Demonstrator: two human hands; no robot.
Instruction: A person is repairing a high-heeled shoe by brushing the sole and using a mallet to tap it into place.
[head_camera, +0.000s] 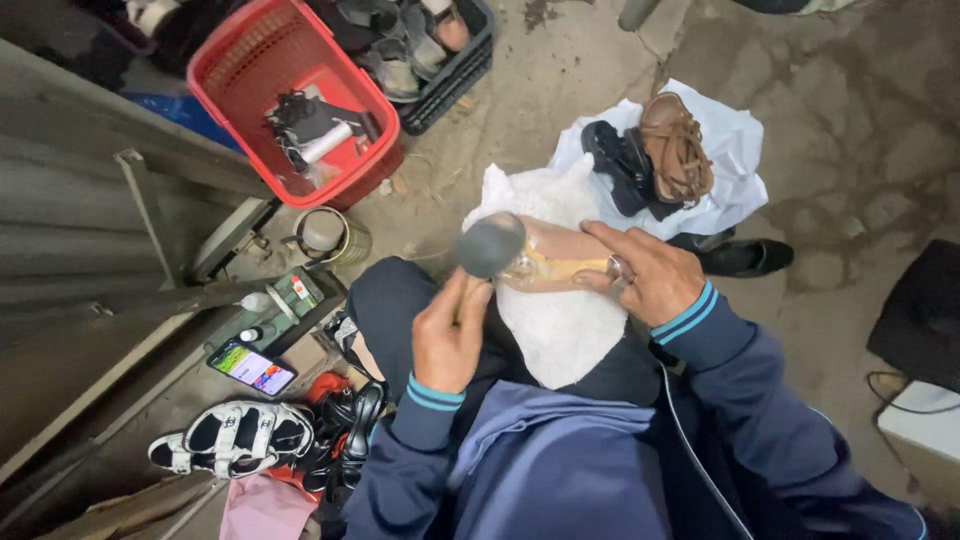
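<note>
floor: cracked concrete (840, 120), carries everything in view
metal sheet: grey corrugated panel (70, 220) along the floor's left edge
red basket: plastic crate (235, 60), top-left corner of floor; holds black bits and a small white cylinder
black crate: (455, 75) just right of the red basket, packed with shoes
white bag: crumpled plastic (735, 150), upper right of floor; a brown strappy sandal (678, 145) and a black shoe (620, 165) lie on it
white cloth: (560, 330) across the person's lap, under the work
sandals: white pair with black straps (235, 435), bottom-left corner of floor, touching a pile of black strappy shoes
shoe sole: tan, glossy (555, 265), lying over the white cloth at centre frame
right hand: (650, 275) fingers spread flat, pressing the shoe sole down from its right end
left hand: (450, 335) closed around a handle; hammer (490, 245), round grey head blurred, at the sole's left end
tin: open can (330, 235) below the red basket
phone: (252, 367) screen lit, colourful, left of the person's knee
label: small green box with red-white patch (298, 292) above the phone
</note>
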